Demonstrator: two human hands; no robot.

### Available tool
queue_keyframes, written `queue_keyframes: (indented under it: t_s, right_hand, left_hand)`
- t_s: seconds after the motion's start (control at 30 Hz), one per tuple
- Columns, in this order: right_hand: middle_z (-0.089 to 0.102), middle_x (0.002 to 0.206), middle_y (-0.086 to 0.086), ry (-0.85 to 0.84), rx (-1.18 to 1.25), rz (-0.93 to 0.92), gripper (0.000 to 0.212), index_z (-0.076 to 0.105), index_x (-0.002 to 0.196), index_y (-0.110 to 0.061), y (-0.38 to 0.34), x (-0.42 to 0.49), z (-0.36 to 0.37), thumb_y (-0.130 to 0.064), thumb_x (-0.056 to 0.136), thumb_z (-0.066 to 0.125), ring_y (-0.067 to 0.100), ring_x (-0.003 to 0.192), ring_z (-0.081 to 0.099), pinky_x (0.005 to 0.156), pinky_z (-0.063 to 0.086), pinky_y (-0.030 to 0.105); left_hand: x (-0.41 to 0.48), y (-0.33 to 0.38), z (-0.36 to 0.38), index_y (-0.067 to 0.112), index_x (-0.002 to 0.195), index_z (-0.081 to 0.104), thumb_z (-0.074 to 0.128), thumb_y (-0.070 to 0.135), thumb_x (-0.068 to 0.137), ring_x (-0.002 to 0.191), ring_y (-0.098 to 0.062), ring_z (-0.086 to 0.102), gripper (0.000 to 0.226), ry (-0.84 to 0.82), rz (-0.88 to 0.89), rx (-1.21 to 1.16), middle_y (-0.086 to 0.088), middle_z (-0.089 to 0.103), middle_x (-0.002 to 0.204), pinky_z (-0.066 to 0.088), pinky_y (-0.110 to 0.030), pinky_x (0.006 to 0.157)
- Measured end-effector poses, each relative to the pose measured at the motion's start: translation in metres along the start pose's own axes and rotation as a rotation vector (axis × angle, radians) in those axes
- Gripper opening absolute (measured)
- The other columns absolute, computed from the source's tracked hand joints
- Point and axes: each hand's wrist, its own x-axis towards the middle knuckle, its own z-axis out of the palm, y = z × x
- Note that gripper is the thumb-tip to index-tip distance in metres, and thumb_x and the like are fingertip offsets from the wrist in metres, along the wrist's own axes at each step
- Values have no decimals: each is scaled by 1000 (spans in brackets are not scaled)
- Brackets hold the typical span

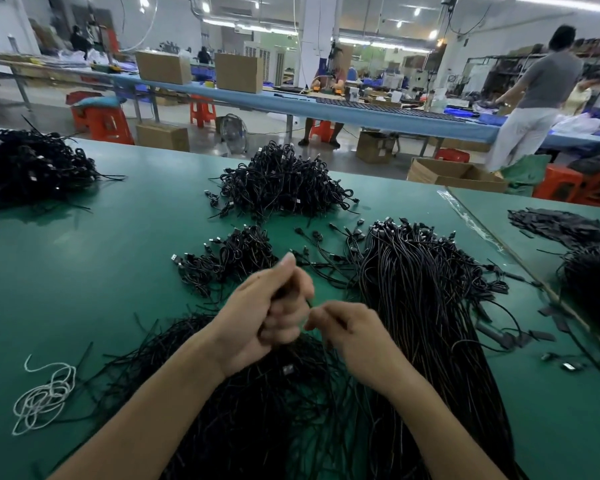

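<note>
With left hand (267, 320) fingers clenched round the coiled black cable (282, 293) and right hand (347, 332) fingers pinching its end just alongside, pull taut, wind snugly, and lift clear of loose strands (291, 403) beneath the fingers.

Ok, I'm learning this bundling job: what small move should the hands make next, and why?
Probably the right hand should draw its pinched strand round what the left hand grips. Both hands hold one black cable above the table, blurred, apparently not yet bundled like those in the small pile just ahead.
</note>
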Motion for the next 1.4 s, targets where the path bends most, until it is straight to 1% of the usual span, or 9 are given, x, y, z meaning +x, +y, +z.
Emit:
queue_keyframes:
  t_s: [0.1, 0.2, 0.3, 0.57, 0.77, 0.93, 1.1, 1.2, 1.4]
  right_hand:
    - [48, 53, -6, -170, -75, -33, 29, 62, 75, -44, -13, -6, 8, -37, 101, 52, 8, 47, 37, 46, 33, 30]
    - [57, 60, 0, -152, -220, -51, 26, 61, 76, -30, -26, -8, 2, -43, 97, 51, 9, 47, 43, 49, 43, 39]
    - [63, 68, -11, -2, -266, -56, 24, 66, 79, -28, -34, -5, -13, -46, 92, 56, 3, 54, 54, 54, 51, 38]
    - [51, 56, -7, 201, 225, -14, 31, 72, 75, -16, -26, 14, -16, -47, 79, 68, 7, 52, 39, 51, 34, 23]
    - [54, 54, -11, -51, -132, 22, 28, 67, 80, -36, -21, 2, 19, -40, 102, 50, 5, 46, 42, 48, 33, 22]
    - [55, 65, -4, -154, -377, 36, 31, 53, 75, -21, -36, -6, 13, -36, 100, 43, 19, 54, 48, 55, 48, 43]
    - [58, 71, -1, -106, -523, 57, 20, 49, 68, -22, -48, -6, -9, -29, 87, 47, 22, 58, 53, 53, 44, 35]
    - [56, 61, -3, -39, -531, 41, 25, 51, 64, -22, -49, -8, -23, -31, 86, 57, 20, 52, 51, 46, 38, 32]
    - [53, 56, -5, 32, -410, -17, 30, 54, 57, -25, -46, -8, -31, -28, 82, 70, 15, 53, 51, 51, 50, 43]
  left_hand:
    - [8, -7, 0, 13, 97, 77, 43, 43, 98, 63, -11, 60, 46, 224, 207, -70, 0, 63, 72, 51, -20, 54]
    - [10, -16, -3, 22, 107, 73, 38, 42, 99, 99, -8, 69, 41, 376, 359, 549, 5, 74, 98, 55, -20, 82]
    - [2, -20, 2, 22, 81, 68, 37, 46, 99, 64, 0, 59, 44, 259, 248, 999, 12, 65, 68, 46, -17, 59]
    - [-16, -3, 14, 17, 59, 52, 34, 54, 102, 36, -8, 24, 60, 2, -168, 270, 6, 30, 44, 26, -17, 40]
    - [1, 5, 4, 9, 85, 78, 40, 40, 101, 52, -7, 60, 52, 266, 108, -373, 2, 64, 63, 49, -17, 47]
    - [3, -24, 3, 12, 124, 64, 35, 40, 101, 112, -16, 68, 46, 400, 236, 216, -3, 73, 117, 54, -21, 89]
    - [5, -29, 20, 25, 108, 74, 41, 30, 107, 82, 3, 68, 33, 343, 358, 1009, 17, 72, 88, 52, -13, 72]
    - [7, -22, 24, 31, 68, 55, 38, 35, 106, 51, -8, 48, 41, 304, 297, 1173, 10, 54, 60, 37, -21, 51]
    - [10, -11, 23, 13, 64, 57, 37, 42, 105, 44, -17, 49, 55, 264, 7, 1248, -1, 58, 56, 45, -29, 46]
